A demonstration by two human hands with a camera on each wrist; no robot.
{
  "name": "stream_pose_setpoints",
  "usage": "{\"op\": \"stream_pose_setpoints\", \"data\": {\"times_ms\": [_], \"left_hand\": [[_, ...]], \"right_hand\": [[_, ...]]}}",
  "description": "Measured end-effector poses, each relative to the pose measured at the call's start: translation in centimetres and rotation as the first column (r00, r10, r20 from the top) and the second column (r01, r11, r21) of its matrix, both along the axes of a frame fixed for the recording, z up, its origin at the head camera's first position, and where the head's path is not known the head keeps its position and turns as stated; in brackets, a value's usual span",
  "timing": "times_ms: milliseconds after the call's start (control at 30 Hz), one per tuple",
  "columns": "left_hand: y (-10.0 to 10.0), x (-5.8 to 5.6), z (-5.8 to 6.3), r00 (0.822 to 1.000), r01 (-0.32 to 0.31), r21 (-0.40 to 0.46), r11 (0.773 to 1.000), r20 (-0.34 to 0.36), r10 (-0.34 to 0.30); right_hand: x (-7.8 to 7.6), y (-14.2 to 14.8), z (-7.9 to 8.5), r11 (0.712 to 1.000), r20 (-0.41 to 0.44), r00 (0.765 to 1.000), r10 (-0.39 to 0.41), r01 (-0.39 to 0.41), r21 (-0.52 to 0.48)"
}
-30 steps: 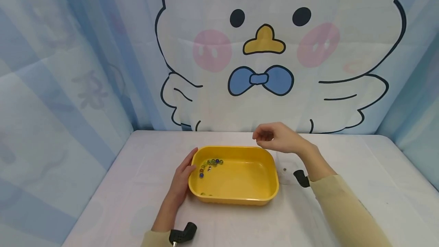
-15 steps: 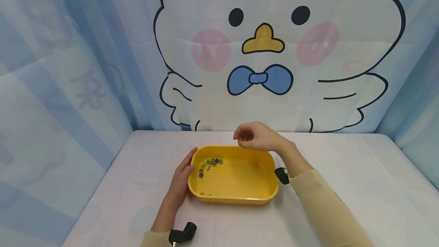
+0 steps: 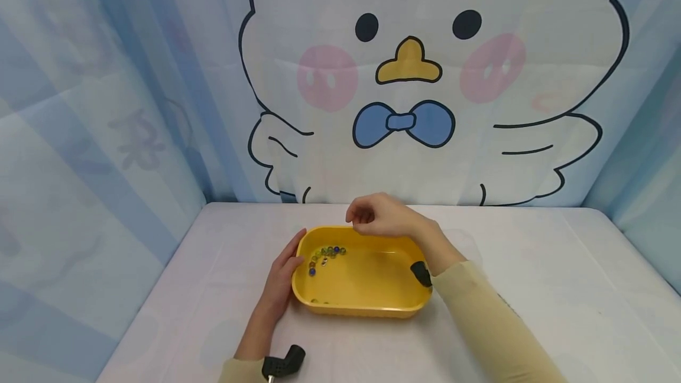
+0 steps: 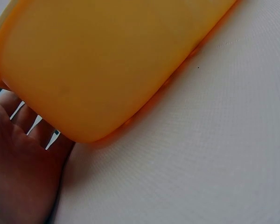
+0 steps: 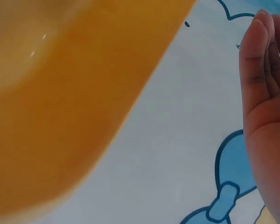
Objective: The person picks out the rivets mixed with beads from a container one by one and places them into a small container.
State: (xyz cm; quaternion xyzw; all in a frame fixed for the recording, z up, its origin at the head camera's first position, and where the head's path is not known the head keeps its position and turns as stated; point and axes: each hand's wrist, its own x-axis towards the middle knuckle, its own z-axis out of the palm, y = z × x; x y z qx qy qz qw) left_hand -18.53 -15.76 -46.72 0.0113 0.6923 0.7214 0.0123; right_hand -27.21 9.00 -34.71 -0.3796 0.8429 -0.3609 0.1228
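A yellow plastic tub (image 3: 367, 273) sits on the table. My left hand (image 3: 282, 279) holds its left end, thumb at the rim; in the left wrist view the fingers (image 4: 32, 123) reach behind the tub's outer wall. Inside, several small glass marbles (image 3: 330, 250), mostly greenish with a few blue, lie along the left end, and a couple show at the front wall. My right hand (image 3: 385, 214) hovers over the tub's back rim, fingers bent and bunched with the thumb. Whether anything is between its fingertips I cannot tell.
A white cloth covers the table (image 3: 532, 253). Behind it hangs a curtain (image 3: 404, 170) printed with a cartoon chick. Black wrist cameras sit on both wrists; the right one (image 3: 421, 273) overlaps the tub's right end in the head view.
My right hand has moved left from beyond the tub's back right corner to above its back rim. A tiny object seen on the table right of the tub is now out of sight.
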Motion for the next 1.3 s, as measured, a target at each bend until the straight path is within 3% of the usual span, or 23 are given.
{"op": "stream_pose_setpoints", "data": {"times_ms": [467, 1300], "left_hand": [[0.0, 0.0, 0.0, 1.0, -0.001, -0.021, 1.0, -0.005, 0.001], [-0.1, -0.2, 0.1, 1.0, 0.001, -0.016, 1.0, 0.001, -0.001]], "right_hand": [[0.0, -1.8, -1.3, 0.998, -0.005, 0.998, 0.064, -0.064, 0.006], [-0.1, -4.0, -3.9, 0.992, 0.029, 0.994, 0.106, -0.108, 0.065]]}}
